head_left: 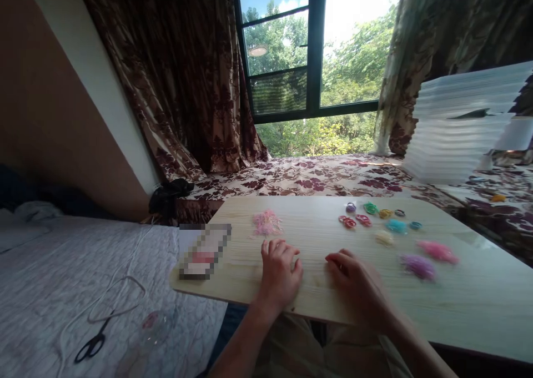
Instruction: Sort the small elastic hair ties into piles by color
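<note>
My left hand (280, 270) rests on the pale wooden table (310, 222), its fingers loosely bent and the thumb apart, with nothing visible in it. Just beyond its fingertips lies a loose pile of small pink pieces (267, 222). Near the table's front edge, my right hand (358, 283) has its fingers curled together against the thumb; whatever may be between them is hidden. To its right are a purple bundle (418, 267) and a pink bundle (438, 252), both blurred. Farther back sit a cream bundle (383, 237), a turquoise bundle (396, 226) and red bands (347, 221).
Green bands (370, 207) and yellow bands (385, 213) lie toward the table's back. A pixelated flat object (205, 253) is at the left edge. Black scissors (92, 346) and a white cable (94, 306) lie on the bed. A white ribbed stack (453, 139) stands right of the window.
</note>
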`<action>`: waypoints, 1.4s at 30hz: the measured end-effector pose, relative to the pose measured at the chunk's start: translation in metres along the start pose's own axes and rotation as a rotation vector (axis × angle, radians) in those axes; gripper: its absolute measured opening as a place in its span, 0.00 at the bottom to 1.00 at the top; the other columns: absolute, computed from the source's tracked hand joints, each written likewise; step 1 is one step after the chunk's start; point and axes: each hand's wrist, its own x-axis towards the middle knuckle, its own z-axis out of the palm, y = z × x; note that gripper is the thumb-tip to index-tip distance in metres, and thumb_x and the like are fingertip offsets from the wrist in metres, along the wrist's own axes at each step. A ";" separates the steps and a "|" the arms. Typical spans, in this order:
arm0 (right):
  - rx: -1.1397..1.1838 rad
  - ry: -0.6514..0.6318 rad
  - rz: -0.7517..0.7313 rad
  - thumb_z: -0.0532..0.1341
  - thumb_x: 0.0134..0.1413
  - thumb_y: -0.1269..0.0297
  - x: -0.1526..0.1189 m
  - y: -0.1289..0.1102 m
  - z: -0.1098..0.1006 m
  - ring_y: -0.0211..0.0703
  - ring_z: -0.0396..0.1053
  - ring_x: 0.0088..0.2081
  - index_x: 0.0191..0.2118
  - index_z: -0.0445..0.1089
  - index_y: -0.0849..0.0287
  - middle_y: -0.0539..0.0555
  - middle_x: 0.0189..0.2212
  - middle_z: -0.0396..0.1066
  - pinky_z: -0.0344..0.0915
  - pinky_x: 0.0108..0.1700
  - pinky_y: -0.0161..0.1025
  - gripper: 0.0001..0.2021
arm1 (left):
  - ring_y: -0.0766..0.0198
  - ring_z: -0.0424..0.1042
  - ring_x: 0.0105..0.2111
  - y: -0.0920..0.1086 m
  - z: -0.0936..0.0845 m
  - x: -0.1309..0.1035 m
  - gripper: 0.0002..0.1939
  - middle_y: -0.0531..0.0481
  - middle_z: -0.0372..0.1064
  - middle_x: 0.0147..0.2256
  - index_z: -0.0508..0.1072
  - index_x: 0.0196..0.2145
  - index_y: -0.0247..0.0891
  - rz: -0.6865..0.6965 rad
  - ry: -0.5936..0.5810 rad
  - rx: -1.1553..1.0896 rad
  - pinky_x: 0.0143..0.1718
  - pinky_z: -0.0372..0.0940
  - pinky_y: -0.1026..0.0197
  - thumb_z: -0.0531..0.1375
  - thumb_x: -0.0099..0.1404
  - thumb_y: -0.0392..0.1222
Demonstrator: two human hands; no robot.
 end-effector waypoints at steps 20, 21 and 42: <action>-0.061 0.008 -0.058 0.51 0.60 0.58 -0.003 0.003 0.000 0.41 0.72 0.29 0.32 0.75 0.53 0.53 0.31 0.74 0.60 0.30 0.36 0.16 | 0.51 0.64 0.49 -0.065 -0.040 0.029 0.16 0.44 0.71 0.42 0.75 0.49 0.46 -0.061 -0.294 0.338 0.62 0.44 0.34 0.52 0.68 0.37; -0.062 0.008 -0.058 0.51 0.60 0.58 -0.003 0.003 0.000 0.41 0.72 0.29 0.32 0.75 0.53 0.53 0.31 0.74 0.60 0.30 0.36 0.16 | 0.51 0.64 0.49 -0.065 -0.041 0.028 0.16 0.44 0.71 0.42 0.76 0.48 0.46 -0.055 -0.301 0.340 0.62 0.43 0.34 0.52 0.68 0.37; -0.073 -0.014 -0.034 0.51 0.60 0.60 -0.004 -0.001 -0.002 0.40 0.71 0.28 0.31 0.74 0.54 0.53 0.31 0.74 0.59 0.30 0.36 0.15 | 0.56 0.70 0.44 -0.064 -0.051 0.028 0.11 0.49 0.77 0.37 0.78 0.31 0.43 -0.089 -0.306 0.255 0.58 0.52 0.46 0.55 0.65 0.38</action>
